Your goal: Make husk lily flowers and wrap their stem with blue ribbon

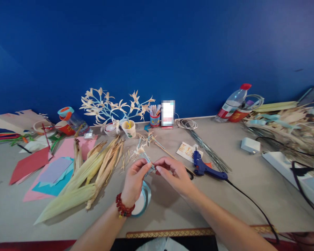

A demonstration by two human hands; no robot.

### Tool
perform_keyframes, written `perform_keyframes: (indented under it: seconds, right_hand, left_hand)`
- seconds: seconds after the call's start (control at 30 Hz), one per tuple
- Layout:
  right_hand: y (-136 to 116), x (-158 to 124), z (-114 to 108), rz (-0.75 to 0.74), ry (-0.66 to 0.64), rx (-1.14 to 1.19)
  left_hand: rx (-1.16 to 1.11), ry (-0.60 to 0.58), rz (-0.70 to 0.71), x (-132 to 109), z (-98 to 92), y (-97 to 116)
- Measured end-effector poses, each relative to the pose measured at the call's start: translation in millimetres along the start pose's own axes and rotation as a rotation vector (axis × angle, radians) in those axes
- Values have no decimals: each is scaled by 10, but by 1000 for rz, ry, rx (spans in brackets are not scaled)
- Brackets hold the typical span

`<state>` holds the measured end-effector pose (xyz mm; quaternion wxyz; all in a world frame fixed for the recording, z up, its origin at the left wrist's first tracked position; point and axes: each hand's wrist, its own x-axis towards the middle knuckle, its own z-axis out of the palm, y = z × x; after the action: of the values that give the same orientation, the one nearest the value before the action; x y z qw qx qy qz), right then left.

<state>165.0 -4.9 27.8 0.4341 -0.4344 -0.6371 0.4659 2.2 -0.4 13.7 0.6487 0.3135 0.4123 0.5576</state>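
Observation:
My left hand (136, 176) pinches the light-blue wrapped stem of a pale husk flower (141, 150) between thumb and fingers. Beside it, my right hand (172, 171) is closed at the same stem, its fingertips touching the blue wrapping; whether they grip the stem or a loose tape end is hidden. Below the left hand stands a roll of light-blue ribbon (146, 200), partly covered by the wrist. More small husk flowers (148, 138) lie just beyond the hands. A blue glue gun (208, 169) rests to the right of the right hand.
Corn husks (81, 181) and coloured paper (32, 165) spread over the left side. Finished flower branches (115, 108) stand in cups at the back. Wires (209, 148), a plastic bottle (231, 104) and a power strip (285, 170) are on the right. The glue gun's cord crosses the front right.

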Motion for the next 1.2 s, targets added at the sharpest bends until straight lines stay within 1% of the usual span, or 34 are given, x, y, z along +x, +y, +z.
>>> perform_keyframes:
  seconds: [0.13, 0.27, 0.4, 0.5, 0.6, 0.67, 0.73, 0.77, 0.8, 0.9, 0.93, 0.97, 1.0, 1.07, 1.2]
  right_hand:
    - [-47, 21, -24, 11, 49, -14]
    - [-76, 7, -1, 17, 8, -126]
    - [-80, -23, 28, -30, -19, -267]
    - [-100, -22, 37, -55, -21, -318]
    - [-175, 3, -15, -104, -21, -380]
    - [-235, 8, -142, -152, -22, -461]
    - [-259, -38, -369, -167, -13, -582]
    - [-244, -88, -516, -149, -2, -653]
    - [-208, -155, -675, -115, 32, -714]
    - [5, -416, -1144, 79, 182, -972]
    - [94, -502, -1266, 139, 189, -1052]
    - [182, -576, -1360, 182, 159, -1111]
    - [265, -636, -1423, 202, 115, -1155]
    - [400, -702, -1465, 212, 35, -1221]
    - [527, -651, -1400, 197, -21, -1301]
  left_hand:
    - [-12, -10, -13, 2, -6, -12]
    - [4, -5, 11, 8, -12, -29]
    - [45, -5, 43, 9, -26, -50]
    - [51, -18, 42, 7, -39, -63]
    - [55, -18, 32, 5, -46, -65]
    - [50, -14, 16, 6, -46, -59]
    - [26, 1, -3, 7, -43, -46]
    - [13, 11, -12, 5, -41, -38]
    - [3, 22, -19, 3, -38, -31]
    - [0, 17, -31, -14, -29, -16]
    - [6, 4, -33, -20, -26, -14]
    - [13, -7, -37, -26, -24, -15]
    - [20, -15, -39, -29, -22, -18]
    - [27, -20, -39, -31, -19, -28]
    - [44, -5, -26, -17, -19, -43]
